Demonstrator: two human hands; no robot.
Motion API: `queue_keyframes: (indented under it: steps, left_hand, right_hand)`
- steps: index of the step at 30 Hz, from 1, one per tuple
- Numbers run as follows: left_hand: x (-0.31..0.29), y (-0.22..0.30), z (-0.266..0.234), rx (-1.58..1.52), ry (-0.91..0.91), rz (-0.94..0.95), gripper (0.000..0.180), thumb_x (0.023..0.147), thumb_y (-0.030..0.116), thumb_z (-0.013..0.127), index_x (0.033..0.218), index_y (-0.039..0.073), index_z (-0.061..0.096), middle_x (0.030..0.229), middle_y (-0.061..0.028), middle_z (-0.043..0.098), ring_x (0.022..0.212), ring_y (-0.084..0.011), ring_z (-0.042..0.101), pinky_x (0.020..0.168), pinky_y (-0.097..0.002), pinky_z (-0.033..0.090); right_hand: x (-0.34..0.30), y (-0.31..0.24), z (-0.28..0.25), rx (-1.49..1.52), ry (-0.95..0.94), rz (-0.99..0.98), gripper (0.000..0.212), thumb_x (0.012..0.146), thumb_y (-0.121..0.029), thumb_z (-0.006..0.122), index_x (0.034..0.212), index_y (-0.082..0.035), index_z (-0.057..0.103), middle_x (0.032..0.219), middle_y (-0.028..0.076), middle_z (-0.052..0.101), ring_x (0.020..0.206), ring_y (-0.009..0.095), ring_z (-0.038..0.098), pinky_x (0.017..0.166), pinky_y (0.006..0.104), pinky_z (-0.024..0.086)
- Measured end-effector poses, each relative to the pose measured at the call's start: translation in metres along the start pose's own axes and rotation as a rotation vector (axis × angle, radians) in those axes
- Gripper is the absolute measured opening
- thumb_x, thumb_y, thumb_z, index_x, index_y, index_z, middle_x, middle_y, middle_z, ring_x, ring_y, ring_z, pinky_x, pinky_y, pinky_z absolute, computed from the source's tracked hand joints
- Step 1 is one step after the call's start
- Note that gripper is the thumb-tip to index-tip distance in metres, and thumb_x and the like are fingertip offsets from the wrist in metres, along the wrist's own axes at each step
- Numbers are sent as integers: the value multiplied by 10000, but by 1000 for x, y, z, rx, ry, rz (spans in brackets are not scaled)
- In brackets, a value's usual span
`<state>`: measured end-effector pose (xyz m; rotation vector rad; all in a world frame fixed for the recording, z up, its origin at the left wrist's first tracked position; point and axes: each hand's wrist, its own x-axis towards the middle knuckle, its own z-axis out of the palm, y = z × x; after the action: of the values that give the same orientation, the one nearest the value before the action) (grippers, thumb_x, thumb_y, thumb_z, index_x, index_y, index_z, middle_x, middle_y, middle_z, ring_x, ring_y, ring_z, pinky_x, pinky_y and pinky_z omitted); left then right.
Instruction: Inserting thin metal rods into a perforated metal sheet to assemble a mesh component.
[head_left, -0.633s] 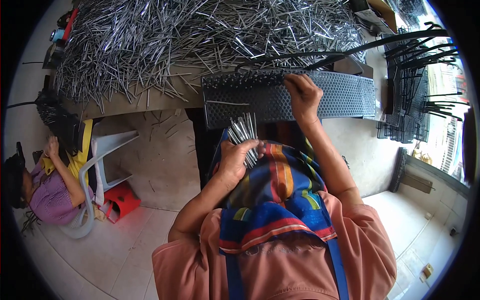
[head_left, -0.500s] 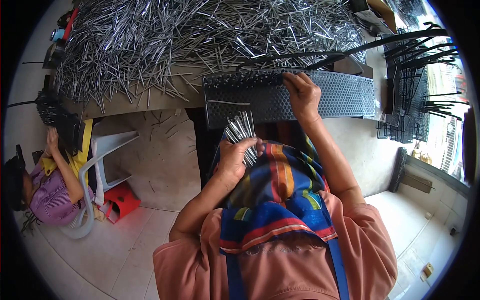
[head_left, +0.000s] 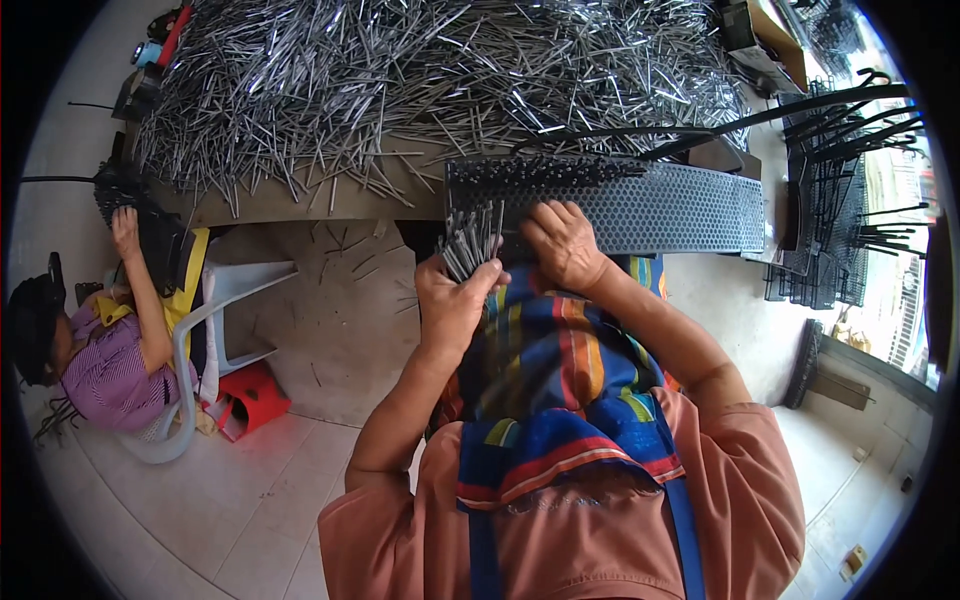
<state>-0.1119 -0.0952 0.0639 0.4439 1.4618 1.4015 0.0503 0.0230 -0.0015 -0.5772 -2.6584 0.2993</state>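
My left hand is closed around a bundle of thin, shiny grey strips, whose ends fan out above my thumb. Just right of the bundle, my right hand has its fingers curled together over the near side of a dark perforated panel. Its fingertips point down and left, so whatever they pinch is hidden. The long panel lies across the table's front edge, above my lap. Rows of short black ends stick out of the holes along its far left part.
A wide heap of loose strips covers the table. A long black curved bar reaches over the panel's far right. Black racks stand at right. On the left, a co-worker sits on a pale chair near a red container.
My right hand has dropped from the panel's far edge toward the bundle. The bundle is now in front of the panel's left end. A loose strip on the panel no longer shows.
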Motion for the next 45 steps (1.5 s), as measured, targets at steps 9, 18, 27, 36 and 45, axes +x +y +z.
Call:
queue_keyframes:
  steps: [9,18,27,36,45]
  left_hand:
    - [9,-47,-20,59,-249,-259,94,756,-13,680,850,-17,681,713,-81,688,541,-131,650,479,-259,506]
    - [-1,-77,-1,-184,-179,-337,214,798,-63,635,1005,-21,674,838,-130,719,693,-222,714,603,-321,592]
    - [-2,-62,-1,-275,-155,-421,232,784,-68,640,1010,-30,677,841,-134,714,679,-219,712,587,-320,602]
    - [-3,-62,-9,-344,6,-420,201,801,-58,651,1000,-34,669,861,-142,708,702,-243,712,577,-333,588]
    - [-6,-60,-16,-435,58,-374,178,811,-44,669,988,-44,653,846,-152,698,701,-266,710,627,-365,594]
  right_hand:
    - [4,-21,-30,587,55,366,132,776,3,668,904,-14,640,851,108,644,755,253,662,659,325,517]
    - [-5,-33,-7,1211,266,1034,234,858,39,621,1091,22,633,655,20,624,525,86,596,489,221,472]
    - [2,-38,-10,1315,108,1161,131,874,-21,652,994,33,657,661,46,643,490,101,588,463,230,472]
    - [12,-18,-13,1283,-303,1081,46,864,-54,683,872,-9,674,643,20,627,516,59,567,474,209,456]
    - [62,-29,3,876,368,555,125,849,62,651,966,34,681,880,56,654,694,99,636,630,232,508]
